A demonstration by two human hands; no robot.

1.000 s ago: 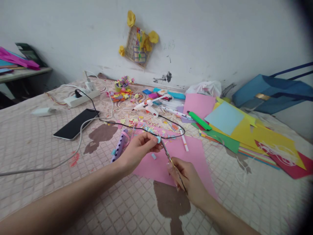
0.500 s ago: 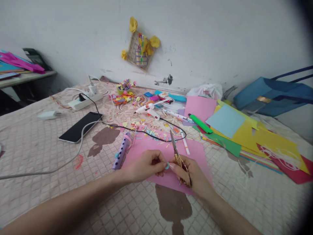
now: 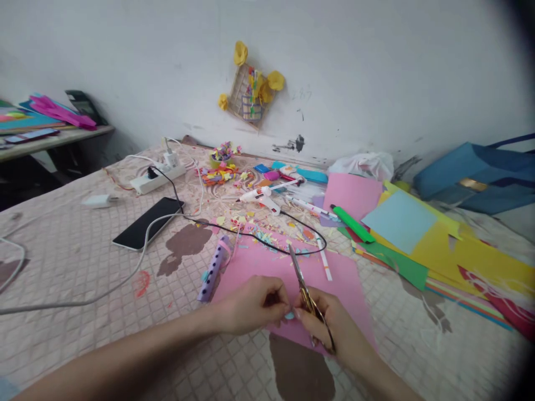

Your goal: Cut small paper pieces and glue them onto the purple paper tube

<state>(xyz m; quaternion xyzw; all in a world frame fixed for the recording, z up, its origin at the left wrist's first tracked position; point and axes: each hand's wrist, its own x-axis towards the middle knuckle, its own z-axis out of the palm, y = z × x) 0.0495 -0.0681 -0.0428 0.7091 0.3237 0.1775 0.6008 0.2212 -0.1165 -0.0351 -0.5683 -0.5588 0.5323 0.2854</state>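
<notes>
"Painted wall [image 3: 167, 72] stands behind the far edge of the tabletop [image 3: 75, 262]. Where is room for moving?"

"Toward the left edge I see mostly bare quilted cloth, but a white cable [image 3: 87, 302] runs across it, and the phone [image 3: 148, 224] lies farther back."

"And what stands in the way?"

"Across the far part of the pink sheet [image 3: 259, 267] goes a black cord [image 3: 215, 225], among paper scraps [image 3: 267, 236]. It comes from the glue gun [image 3: 267, 201]. Coloured papers [image 3: 443, 245] lie toward the right edge, and the dotted purple roll [image 3: 213, 273] is beside the sheet, on its left."

"How are the hands?"

"Over the sheet's near part, the left hand [image 3: 254, 305] pinches a small blue piece [image 3: 289, 315]. The right hand [image 3: 326, 317] grips the scissors [image 3: 307, 298] by the handles; their long axis leans slightly left, tips to the far edge."
</notes>
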